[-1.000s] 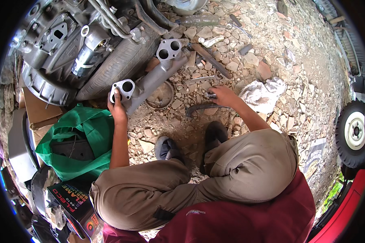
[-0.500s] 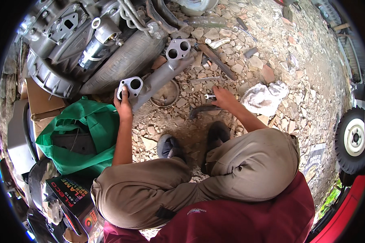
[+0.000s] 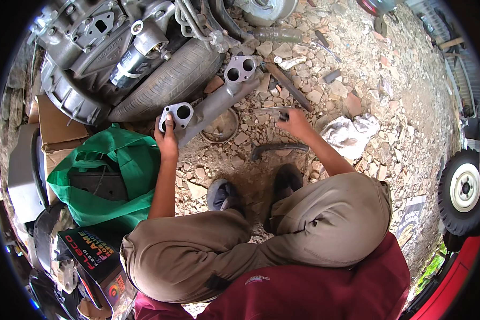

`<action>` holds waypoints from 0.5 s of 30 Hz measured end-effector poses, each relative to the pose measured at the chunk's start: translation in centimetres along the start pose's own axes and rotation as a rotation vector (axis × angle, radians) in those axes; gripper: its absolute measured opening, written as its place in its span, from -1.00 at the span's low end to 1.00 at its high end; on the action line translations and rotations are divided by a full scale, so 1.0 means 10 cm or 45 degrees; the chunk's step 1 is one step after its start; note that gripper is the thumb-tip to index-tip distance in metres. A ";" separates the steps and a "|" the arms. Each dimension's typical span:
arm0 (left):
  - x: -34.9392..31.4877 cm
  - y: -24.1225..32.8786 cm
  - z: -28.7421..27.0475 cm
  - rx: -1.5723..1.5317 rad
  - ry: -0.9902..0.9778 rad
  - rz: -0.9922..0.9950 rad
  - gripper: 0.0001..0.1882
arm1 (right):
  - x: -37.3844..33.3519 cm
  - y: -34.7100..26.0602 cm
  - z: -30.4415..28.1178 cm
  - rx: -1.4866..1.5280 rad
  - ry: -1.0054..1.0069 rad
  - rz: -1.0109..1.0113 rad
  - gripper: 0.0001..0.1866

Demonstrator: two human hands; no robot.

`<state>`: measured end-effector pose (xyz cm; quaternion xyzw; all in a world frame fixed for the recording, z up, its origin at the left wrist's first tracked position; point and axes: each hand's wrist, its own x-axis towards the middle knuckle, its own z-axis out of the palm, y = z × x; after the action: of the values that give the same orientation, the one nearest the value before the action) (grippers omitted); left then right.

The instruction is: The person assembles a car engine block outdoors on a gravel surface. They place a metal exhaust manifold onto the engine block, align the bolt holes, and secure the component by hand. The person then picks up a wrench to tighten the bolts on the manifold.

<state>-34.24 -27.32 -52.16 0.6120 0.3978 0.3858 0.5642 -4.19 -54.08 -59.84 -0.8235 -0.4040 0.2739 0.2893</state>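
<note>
My left hand is closed around the near end of a grey metal manifold pipe, its thumb on the near two-holed flange. The pipe slants away to the far right, where a second flange with two round holes faces up. Over the stony ground, my right hand is closed on a small wrench, mostly hidden by the fingers; a dark bit shows at the fingertips. Just beyond that hand lies another wrench. Nearer me, a curved dark hose-like piece rests on the stones.
At far left an engine stands against a tyre. A green bag and cardboard box are at my left. A round pan sits under the pipe. A flat bar and white cloth lie on the right.
My right hand has moved slightly away from me and right, and the wrench's bright jaw no longer shows. The view has shifted a little; my left hand keeps its hold on the manifold pipe.
</note>
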 end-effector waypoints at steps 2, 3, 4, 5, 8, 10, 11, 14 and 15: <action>0.00 -0.02 -0.01 -0.013 0.023 -0.004 -0.53 | 0.16 -0.12 -0.11 0.006 0.160 -0.011 -0.63; 0.01 -0.04 0.00 -0.026 0.028 -0.007 -0.53 | 0.28 -0.07 -0.15 0.019 0.176 0.019 -0.62; 0.02 -0.06 0.00 -0.033 0.024 -0.007 -0.53 | 0.37 -0.06 -0.18 0.035 0.190 0.046 -0.60; 0.03 -0.09 0.00 -0.042 0.020 -0.008 -0.53 | 0.42 -0.06 -0.21 0.115 0.189 0.056 -0.59; 0.04 -0.10 0.00 -0.016 -0.005 -0.001 -0.52 | 0.56 -0.03 -0.32 0.144 0.025 0.182 -0.55; 0.04 -0.10 -0.03 0.008 0.004 0.002 -0.51 | 0.57 -0.05 -0.37 -0.086 0.074 0.143 -0.56; 0.03 -0.10 -0.03 0.007 0.017 0.000 -0.51 | 0.57 -0.07 -0.42 -0.203 0.100 0.124 -0.57; 0.01 -0.11 0.03 0.070 0.102 -0.008 -0.48 | 0.62 -0.28 -0.67 -0.056 0.130 0.244 -0.56; 0.00 -0.07 -0.02 0.109 0.147 0.002 -0.48 | 0.69 -0.43 -0.72 0.044 0.092 0.251 -0.56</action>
<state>-34.47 -27.15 -52.83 0.6126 0.4453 0.4037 0.5134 2.19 -48.08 -53.45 -0.8635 -0.3056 0.2781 0.2893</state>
